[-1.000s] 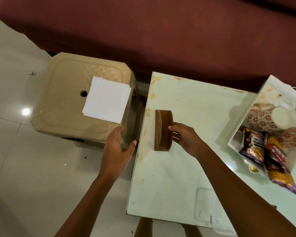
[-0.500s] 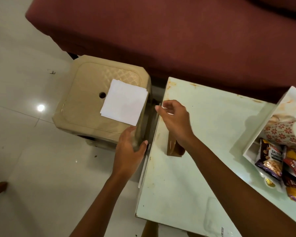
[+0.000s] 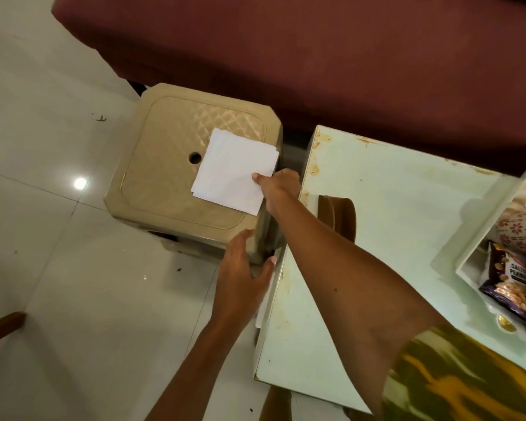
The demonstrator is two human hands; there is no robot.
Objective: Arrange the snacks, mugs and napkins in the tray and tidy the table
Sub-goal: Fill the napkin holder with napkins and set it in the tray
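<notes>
A stack of white napkins (image 3: 233,171) lies on a beige plastic stool (image 3: 164,177) left of the table. My right hand (image 3: 278,185) reaches across the gap and pinches the right edge of the stack. My left hand (image 3: 243,275) rests on the stool's near right corner, fingers spread around it. A brown wooden napkin holder (image 3: 340,215) stands on the pale green table (image 3: 377,268), partly behind my right forearm. At the far right a white tray (image 3: 492,214) holds a floral mug (image 3: 523,226) and snack packets (image 3: 507,287).
A dark red sofa (image 3: 316,56) runs along the back, close behind stool and table. White tiled floor (image 3: 58,268) spreads to the left. A wooden piece (image 3: 0,326) juts in at the left edge. A narrow gap separates stool and table.
My right hand has left the napkin holder and crossed to the napkins on the stool. My left hand stays at the stool's corner. The camera has shifted left.
</notes>
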